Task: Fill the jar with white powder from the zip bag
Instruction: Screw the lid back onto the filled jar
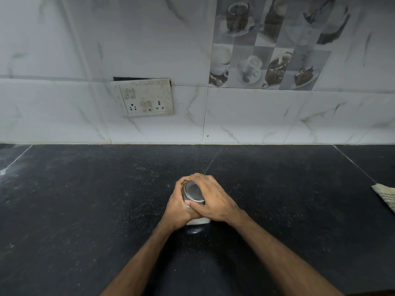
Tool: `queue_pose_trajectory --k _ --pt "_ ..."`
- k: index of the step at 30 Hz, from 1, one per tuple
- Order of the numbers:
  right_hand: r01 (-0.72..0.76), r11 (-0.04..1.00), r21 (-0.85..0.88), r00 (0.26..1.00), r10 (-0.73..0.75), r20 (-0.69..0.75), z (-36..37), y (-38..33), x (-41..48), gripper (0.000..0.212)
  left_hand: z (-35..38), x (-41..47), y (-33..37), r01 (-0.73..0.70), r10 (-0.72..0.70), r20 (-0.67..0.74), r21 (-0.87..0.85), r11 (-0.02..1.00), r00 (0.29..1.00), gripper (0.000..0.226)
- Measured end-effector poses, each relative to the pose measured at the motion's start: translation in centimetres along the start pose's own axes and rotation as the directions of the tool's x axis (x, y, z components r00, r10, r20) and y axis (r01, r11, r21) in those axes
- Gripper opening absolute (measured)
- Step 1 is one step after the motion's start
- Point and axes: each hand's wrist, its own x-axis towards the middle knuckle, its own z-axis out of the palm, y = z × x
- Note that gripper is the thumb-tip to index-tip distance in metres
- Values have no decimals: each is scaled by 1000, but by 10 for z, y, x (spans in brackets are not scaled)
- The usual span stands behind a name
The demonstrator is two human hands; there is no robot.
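Note:
A glass jar (pixel 199 221) stands on the black counter, its bottom showing white powder below my hands. A round metal lid (pixel 193 192) with a clear top sits on the jar's mouth. My left hand (pixel 177 207) wraps the jar's body from the left. My right hand (pixel 213 199) grips the lid's rim from the right and top. Most of the jar is hidden by my fingers. No zip bag is in view.
The black stone counter (pixel 85 210) runs back to a white tiled wall with a switch and socket plate (pixel 145 97). A folded cloth (pixel 386 196) lies at the right edge. White powder dust shows at the far left (pixel 4 170).

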Motion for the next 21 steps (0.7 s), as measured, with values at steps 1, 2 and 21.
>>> queue_pose_trajectory --k 1,2,21 --pt "-11 1000 5 1000 11 -24 3 -2 -1 65 2 -1 -1 -9 9 -17 7 1000 1000 98" --pt "-27 1000 14 999 28 -47 6 -3 -3 64 3 -1 0 -15 15 -33 14 1000 999 96" --pt "-317 921 225 932 346 -105 3 -4 28 76 -20 -35 2 70 -46 -182 127 989 982 135"
